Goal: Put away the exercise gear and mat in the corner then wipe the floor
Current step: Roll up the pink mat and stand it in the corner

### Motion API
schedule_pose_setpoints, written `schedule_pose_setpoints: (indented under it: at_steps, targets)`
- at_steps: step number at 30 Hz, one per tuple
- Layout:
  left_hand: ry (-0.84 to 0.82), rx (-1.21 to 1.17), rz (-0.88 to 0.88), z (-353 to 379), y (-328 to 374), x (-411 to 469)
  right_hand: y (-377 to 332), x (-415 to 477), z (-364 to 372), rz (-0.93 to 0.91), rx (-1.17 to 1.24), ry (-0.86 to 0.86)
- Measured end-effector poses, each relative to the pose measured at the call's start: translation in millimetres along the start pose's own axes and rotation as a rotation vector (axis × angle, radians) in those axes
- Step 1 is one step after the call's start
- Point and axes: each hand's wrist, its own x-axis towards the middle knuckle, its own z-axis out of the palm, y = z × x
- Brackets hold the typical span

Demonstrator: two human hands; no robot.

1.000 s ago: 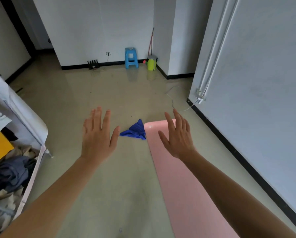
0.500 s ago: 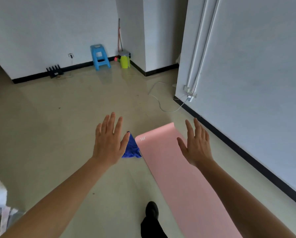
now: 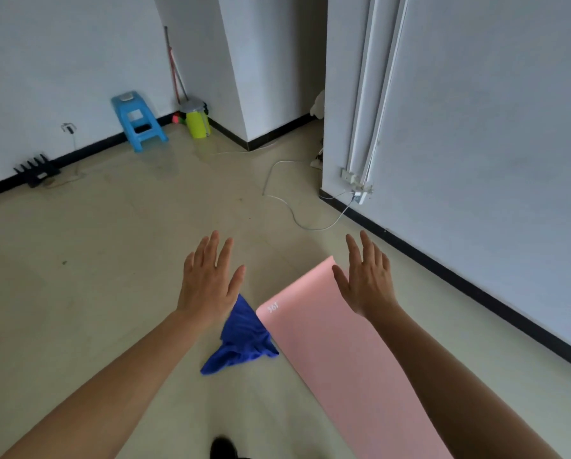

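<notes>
Under the right hand (image 3: pixel 367 286) the pink mat (image 3: pixel 337 352) looks matt, smooth and foam-like. Below the left hand (image 3: pixel 208 283) the blue cloth (image 3: pixel 244 339) is soft, fuzzy fabric. The floor (image 3: pixel 112 260) is glossy, smooth tile. Far ahead, the stool (image 3: pixel 138 122) is shiny plastic.

Counted: two hands (image 3: pixel 211 286), one pink mat (image 3: pixel 337 359), one blue cloth (image 3: pixel 244 339), one blue stool (image 3: pixel 137 120), one yellow-green bin (image 3: pixel 198 122).

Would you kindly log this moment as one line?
left hand: open, empty | right hand: open, empty | pink mat: unrolled | blue cloth: on floor
</notes>
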Motion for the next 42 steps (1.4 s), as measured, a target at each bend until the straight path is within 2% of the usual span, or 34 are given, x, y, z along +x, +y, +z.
schedule_pose_setpoints:
  at_steps: [8, 12, 18, 22, 26, 30, 35, 39, 42]
  targets:
    - [-0.119, -0.086, 0.225, 94.3, -89.9, 185.9, -46.5, 106.2, 87.1, 0.225, -0.075, 0.009]
    - [-0.164, -0.163, 0.258, 147.6, -113.2, 247.5, -65.6, 133.1, 133.4, 0.387, -0.079, -0.021]
    - [-0.217, -0.243, 0.315, 248.7, -124.6, 276.2, -78.7, 147.0, 222.6, 0.414, -0.081, -0.137]
    - [-0.283, -0.219, 0.371, 359.8, -124.5, 277.4, -54.9, 149.2, 323.7, 0.383, -0.051, -0.138]
    - [-0.327, -0.260, 0.313, 493.5, -122.5, 267.7, -27.8, 142.0, 453.6, 0.346, -0.019, -0.166]
    - [-0.382, -0.320, 0.287, 628.4, -120.9, 256.4, -9.1, 136.8, 586.0, 0.347, -0.001, -0.267]
    - [-0.391, -0.314, 0.232, 773.8, -126.8, 258.1, 11.2, 141.5, 732.4, 0.317, 0.032, -0.287]
    - [-0.376, -0.446, 0.067, 861.6, -131.9, 273.4, 23.4, 153.9, 822.7, 0.277, 0.039, -0.281]
    - [-0.468, -0.520, -0.107, 900.5, -135.9, 284.9, 28.0, 158.6, 863.7, 0.274, 0.064, -0.257]
